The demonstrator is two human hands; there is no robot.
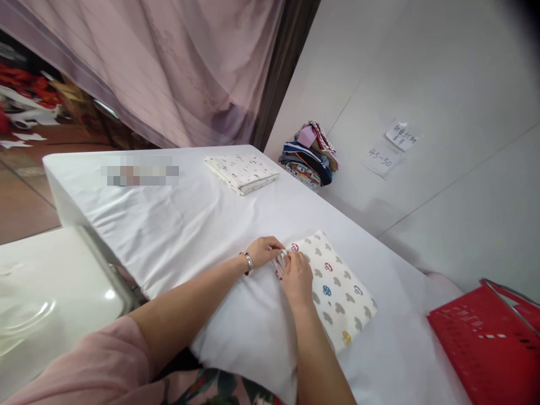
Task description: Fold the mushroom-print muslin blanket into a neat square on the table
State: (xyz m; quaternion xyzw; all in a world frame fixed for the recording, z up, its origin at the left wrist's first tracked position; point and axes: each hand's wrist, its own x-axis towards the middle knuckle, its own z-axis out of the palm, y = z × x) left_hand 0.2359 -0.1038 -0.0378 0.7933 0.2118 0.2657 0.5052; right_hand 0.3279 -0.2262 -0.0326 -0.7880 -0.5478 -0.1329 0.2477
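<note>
A folded white cloth (337, 281) with grey, red, blue and yellow mushroom-like prints lies slantwise on the table in front of me. My left hand (264, 251), with a metal bracelet (248, 263) at the wrist, pinches the layered edge at its left corner. Close beside it, my right hand (298, 275) is closed on the same edge, fingertips nearly meeting the left ones. The back of my right hand and forearm cover part of the cloth's left side. Farther off rests a second folded cloth (242, 170), white with small scattered prints.
A white sheet covers the table (177, 225). Against the wall is a pile of folded fabrics (310, 154). The red plastic basket (485, 337) stands at the right. At the left is a glossy white surface (46, 287); a pink curtain (181, 62) hangs behind.
</note>
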